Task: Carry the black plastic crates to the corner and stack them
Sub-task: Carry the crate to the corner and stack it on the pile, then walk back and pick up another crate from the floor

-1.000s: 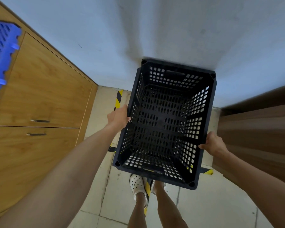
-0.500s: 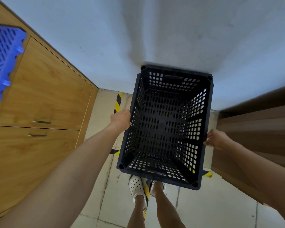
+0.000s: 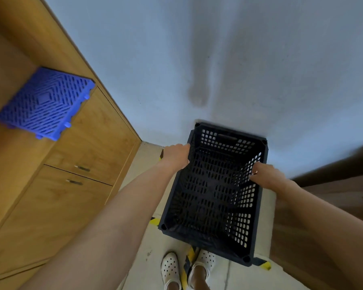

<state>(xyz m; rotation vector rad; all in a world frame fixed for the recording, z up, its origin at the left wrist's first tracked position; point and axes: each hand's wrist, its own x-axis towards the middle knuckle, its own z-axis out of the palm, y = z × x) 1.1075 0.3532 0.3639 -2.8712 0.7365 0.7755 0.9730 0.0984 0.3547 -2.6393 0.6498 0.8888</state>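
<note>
A black perforated plastic crate (image 3: 210, 197) sits low in front of me, its far end against the pale wall, open side up and empty. My left hand (image 3: 175, 156) grips its left rim near the far corner. My right hand (image 3: 266, 174) holds the right rim, fingers curled over the edge. Whether the crate rests on the floor or on another crate I cannot tell.
A wooden cabinet (image 3: 76, 164) with two drawer handles stands on the left; a blue plastic grid tile (image 3: 44, 103) lies on its top. A brown wooden unit (image 3: 333, 195) stands on the right. Yellow-black tape (image 3: 265, 265) marks the tiled floor by my white shoes (image 3: 170, 268).
The crate has gone down and away from me toward the wall. Both hands went with it and slid toward its far end. My view has tilted up.
</note>
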